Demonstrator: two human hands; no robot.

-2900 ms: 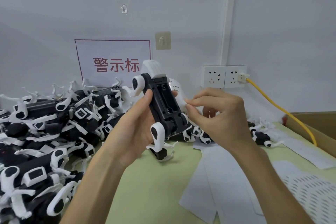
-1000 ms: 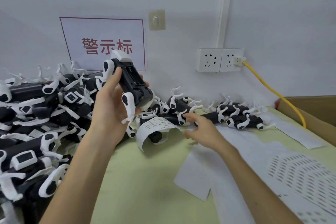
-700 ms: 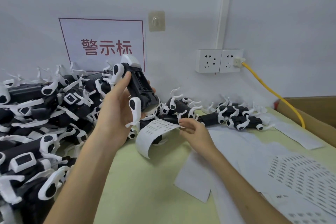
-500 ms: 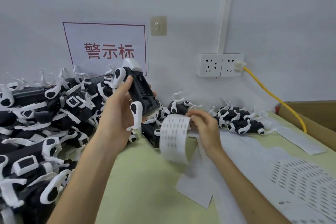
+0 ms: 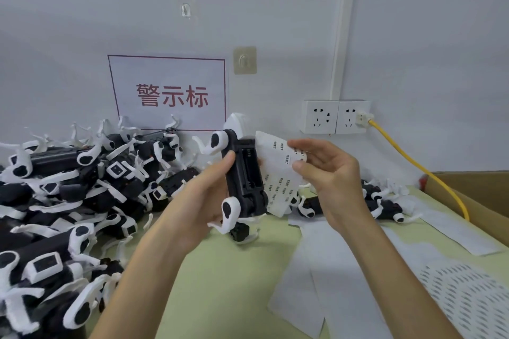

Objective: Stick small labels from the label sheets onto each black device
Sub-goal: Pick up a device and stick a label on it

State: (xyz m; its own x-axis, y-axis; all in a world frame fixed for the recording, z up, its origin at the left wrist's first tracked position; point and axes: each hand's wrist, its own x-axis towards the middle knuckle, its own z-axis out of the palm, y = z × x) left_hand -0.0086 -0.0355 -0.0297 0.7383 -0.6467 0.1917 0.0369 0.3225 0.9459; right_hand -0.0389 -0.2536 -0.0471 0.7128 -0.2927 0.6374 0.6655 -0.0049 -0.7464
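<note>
1. Left hand [image 5: 201,201] grips one black device [image 5: 243,173]. The thumb lies along its left side and the fingers wrap behind it.
2. The device is held upright in the air over the middle of the tabletop [image 5: 220,297], with its open recessed side facing the person. White leg-like parts stick out at its top and bottom.
3. Right hand [image 5: 330,173] pinches a label sheet [image 5: 278,173] near its top edge, thumb in front and fingers behind. The sheet curls down just behind the device's right side. It carries rows of small labels, but the print is too small to read.
4. A big pile of devices [image 5: 68,187] covers the left edge of the tabletop, back to the far-left corner against the wall.
5. A smaller cluster of devices [image 5: 385,205] sits at the far edge, behind the right hand.
6. White backing sheets [image 5: 316,283] lie flat and overlapping on the right half of the tabletop. A sheet with rows of slots [image 5: 468,294] lies toward the near-right corner.
7. A cardboard box [image 5: 479,195] stands at the right edge. A yellow cable [image 5: 413,165] runs from the wall socket [image 5: 334,117] down toward it.
8. A wall sign [image 5: 170,93] with red characters hangs above the pile.
</note>
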